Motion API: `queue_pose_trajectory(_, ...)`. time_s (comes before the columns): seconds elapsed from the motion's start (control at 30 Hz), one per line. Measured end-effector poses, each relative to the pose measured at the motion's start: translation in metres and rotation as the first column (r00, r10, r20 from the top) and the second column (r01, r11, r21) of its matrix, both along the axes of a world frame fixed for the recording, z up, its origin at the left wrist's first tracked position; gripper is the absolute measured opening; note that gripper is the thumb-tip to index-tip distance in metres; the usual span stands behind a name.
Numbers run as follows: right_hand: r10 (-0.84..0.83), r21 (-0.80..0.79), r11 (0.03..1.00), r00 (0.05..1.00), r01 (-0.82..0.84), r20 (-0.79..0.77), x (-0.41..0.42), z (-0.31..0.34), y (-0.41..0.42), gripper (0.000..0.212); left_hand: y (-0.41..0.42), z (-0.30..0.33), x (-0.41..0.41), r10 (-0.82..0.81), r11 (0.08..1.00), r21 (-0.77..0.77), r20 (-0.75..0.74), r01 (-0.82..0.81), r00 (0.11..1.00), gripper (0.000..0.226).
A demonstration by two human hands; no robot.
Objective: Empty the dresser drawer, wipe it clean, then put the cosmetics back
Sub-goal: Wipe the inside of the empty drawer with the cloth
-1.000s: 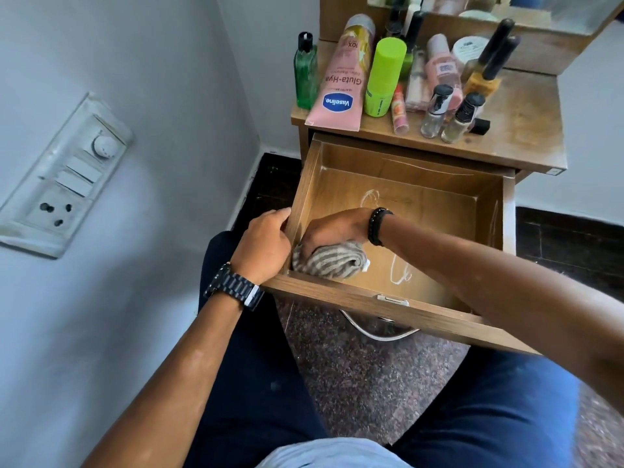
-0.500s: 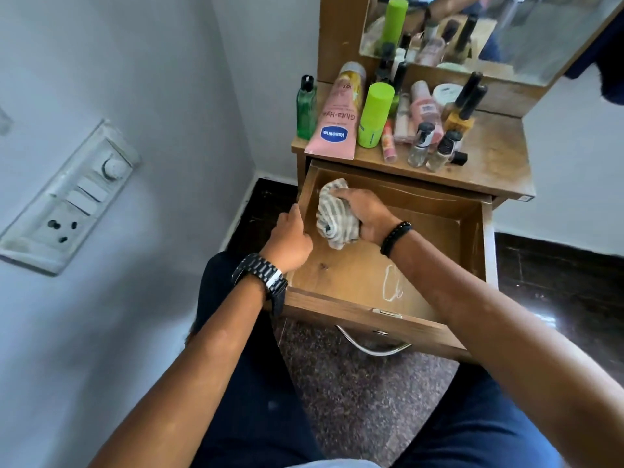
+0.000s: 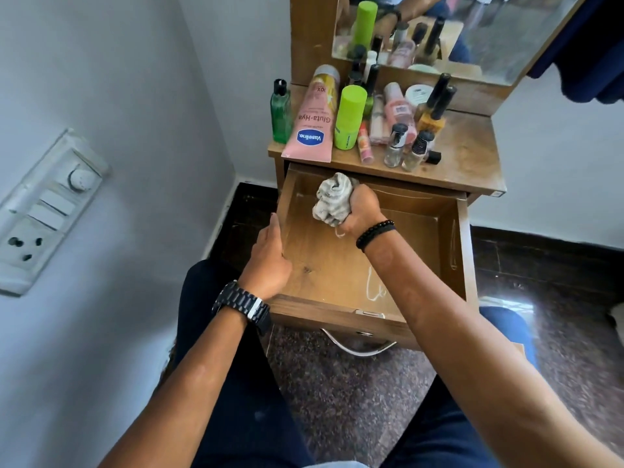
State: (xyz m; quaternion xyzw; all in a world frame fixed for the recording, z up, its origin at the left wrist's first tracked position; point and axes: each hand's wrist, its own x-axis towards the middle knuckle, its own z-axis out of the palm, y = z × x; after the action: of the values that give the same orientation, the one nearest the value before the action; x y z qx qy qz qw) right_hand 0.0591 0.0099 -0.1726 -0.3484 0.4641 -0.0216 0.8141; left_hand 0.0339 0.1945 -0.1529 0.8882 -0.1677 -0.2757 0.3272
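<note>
The wooden dresser drawer (image 3: 337,309) is pulled out and holds no cosmetics. My right hand (image 3: 361,211) grips a bunched grey striped cloth (image 3: 332,201) at the drawer's far left corner, near the back wall. My left hand (image 3: 268,261) holds the drawer's left side wall, fingers over its rim. The cosmetics stand on the dresser top (image 3: 466,163): a pink Vaseline tube (image 3: 312,130), a lime green can (image 3: 349,118), a green bottle (image 3: 281,111), small nail polish bottles (image 3: 413,150) and several others.
A mirror (image 3: 439,32) rises behind the dresser top. The white wall on the left carries a switch and socket panel (image 3: 40,211). A metal handle (image 3: 358,347) hangs under the drawer front. My knees in dark trousers flank the drawer over a dark speckled floor.
My right hand carried the cloth from the drawer's near left corner up to its far left corner and lifted it slightly. My left hand slid a little along the left wall.
</note>
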Motion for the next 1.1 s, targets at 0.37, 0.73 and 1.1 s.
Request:
queue_pose_trajectory(0.37, 0.132, -0.298, 0.948, 0.99, -0.112, 0.047, -0.019, 0.015, -0.004, 0.028, 0.0, -0.001, -0.003, 0.042, 0.997, -0.061, -0.005, -0.042, 0.999, 0.075)
queue_pose_trajectory(0.73, 0.068, -0.269, 0.962, 0.995, -0.046, 0.07, -0.007, 0.011, 0.007, 0.027, 0.001, 0.002, -0.003, 0.021, 0.999, -0.039, 0.01, -0.021, 1.0, 0.072)
queue_pose_trajectory(1.1, -0.156, -0.364, 0.926, 0.981, 0.104, -0.114, -0.037, 0.005, -0.015, 0.032, 0.001, 0.002, -0.006, 0.038, 0.998, -0.05, -0.011, -0.038, 0.999, 0.075)
